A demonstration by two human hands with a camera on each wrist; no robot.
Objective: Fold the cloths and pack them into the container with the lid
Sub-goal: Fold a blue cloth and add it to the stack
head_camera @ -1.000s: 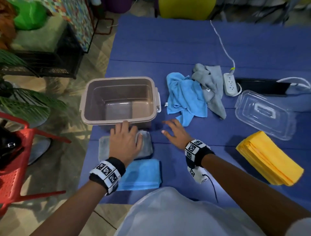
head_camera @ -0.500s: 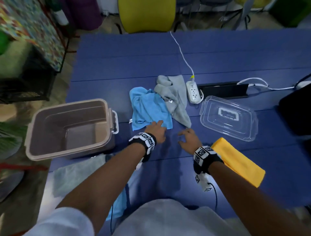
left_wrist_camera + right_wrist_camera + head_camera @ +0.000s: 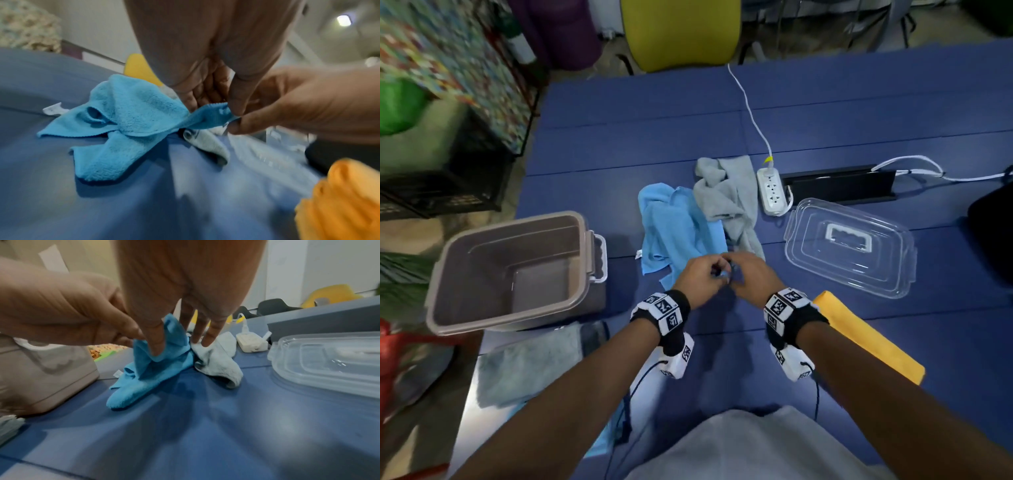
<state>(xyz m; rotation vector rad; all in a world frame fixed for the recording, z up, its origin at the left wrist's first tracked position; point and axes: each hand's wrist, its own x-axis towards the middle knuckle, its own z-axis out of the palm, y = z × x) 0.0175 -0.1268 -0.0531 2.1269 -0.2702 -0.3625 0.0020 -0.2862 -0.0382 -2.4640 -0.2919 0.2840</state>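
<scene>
A crumpled blue cloth lies mid-table with a crumpled grey cloth partly over its right side. My left hand and right hand meet at its near corner. In the left wrist view my left hand pinches the raised corner of the blue cloth. In the right wrist view my right hand pinches the same blue cloth between thumb and forefinger. The taupe container stands open and empty at the left. Its clear lid lies at the right.
A folded yellow cloth lies by my right wrist. A folded grey cloth sits in front of the container, with a folded blue cloth under my left arm. A white power strip and cable lie behind the cloths.
My left hand left the folded grey cloth and crossed to the crumpled blue cloth. Both hands came together and picked up its near corner.
</scene>
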